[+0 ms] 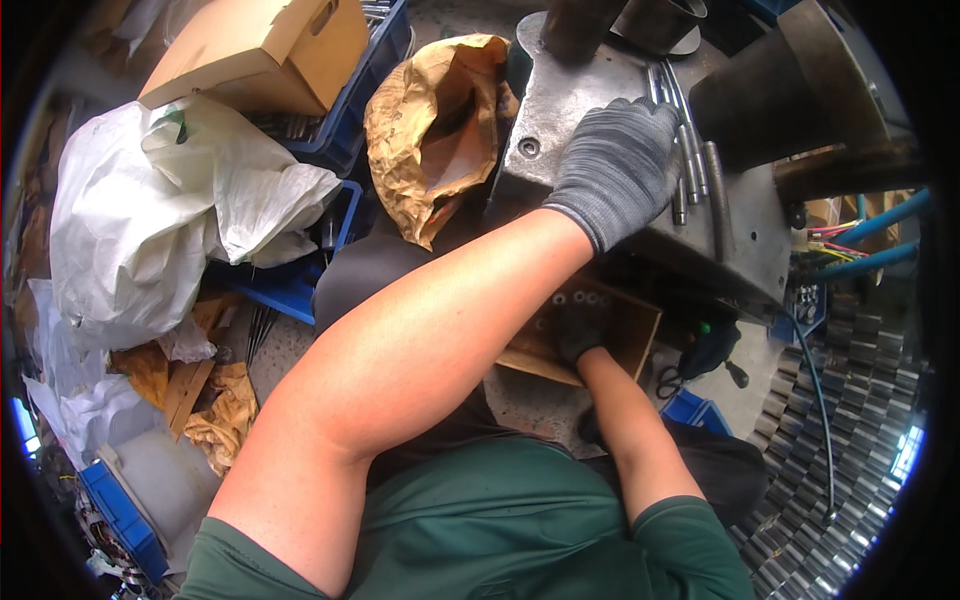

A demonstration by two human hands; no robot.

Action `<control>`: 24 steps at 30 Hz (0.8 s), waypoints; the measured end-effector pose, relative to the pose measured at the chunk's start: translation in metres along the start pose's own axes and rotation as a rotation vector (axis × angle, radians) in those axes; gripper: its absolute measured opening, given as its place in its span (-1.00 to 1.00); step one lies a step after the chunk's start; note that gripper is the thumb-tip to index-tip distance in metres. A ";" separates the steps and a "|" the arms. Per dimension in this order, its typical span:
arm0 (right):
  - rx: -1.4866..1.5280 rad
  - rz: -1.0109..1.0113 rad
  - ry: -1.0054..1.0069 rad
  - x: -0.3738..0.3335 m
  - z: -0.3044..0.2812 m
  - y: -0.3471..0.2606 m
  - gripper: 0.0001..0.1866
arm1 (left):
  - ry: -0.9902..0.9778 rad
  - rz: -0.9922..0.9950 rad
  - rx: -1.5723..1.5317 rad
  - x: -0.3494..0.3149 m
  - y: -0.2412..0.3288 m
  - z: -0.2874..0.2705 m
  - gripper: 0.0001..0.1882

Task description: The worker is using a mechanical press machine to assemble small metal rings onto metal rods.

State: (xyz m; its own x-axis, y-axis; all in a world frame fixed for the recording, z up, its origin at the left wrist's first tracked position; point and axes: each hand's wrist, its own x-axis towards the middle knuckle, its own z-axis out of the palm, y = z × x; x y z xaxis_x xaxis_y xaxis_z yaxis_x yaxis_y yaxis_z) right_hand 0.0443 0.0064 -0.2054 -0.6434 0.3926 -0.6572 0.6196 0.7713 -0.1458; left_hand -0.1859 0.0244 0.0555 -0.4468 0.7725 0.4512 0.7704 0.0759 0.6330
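My left hand (618, 168), in a grey striped knit glove, is over the metal bench plate (550, 100). Its fingers are curled, and what they may hold is hidden beneath them. Several slim metal rods (690, 150) lie side by side against the hand's right edge, with a longer, darker rod (718, 200) beside them. Lower down, my right hand (583, 325), in a dark glove, reaches into an open box (630, 335) under the bench. Small round parts with pale centres (578, 298) show near it. Shadow hides the right fingers.
Large dark metal cylinders (780, 100) stand at the bench's right. Left of the bench are a crumpled brown paper bag (400, 130), a white sack (130, 220), a cardboard box (260, 50) and blue crates (350, 130). Stacked metal pieces (850, 400) and blue hoses (885, 218) lie right.
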 end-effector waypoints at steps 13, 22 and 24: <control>-0.047 -0.117 -0.164 0.019 0.018 -0.016 -0.44 | -0.016 -0.001 0.032 0.002 0.001 -0.001 -0.67; -0.110 -0.248 0.217 0.018 0.012 -0.020 -0.57 | -0.036 -0.022 0.053 0.001 -0.002 -0.003 -0.68; -0.118 -0.089 0.028 -0.008 -0.050 -0.032 -0.54 | -0.032 -0.006 0.064 0.001 0.000 -0.002 -0.68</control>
State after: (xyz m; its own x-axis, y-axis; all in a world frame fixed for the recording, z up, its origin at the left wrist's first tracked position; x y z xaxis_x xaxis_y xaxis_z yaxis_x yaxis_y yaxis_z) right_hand 0.0075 0.0036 -0.1582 -0.7068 0.3321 -0.6246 0.5030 0.8568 -0.1136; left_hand -0.1874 0.0241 0.0569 -0.4372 0.7917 0.4267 0.7957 0.1194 0.5938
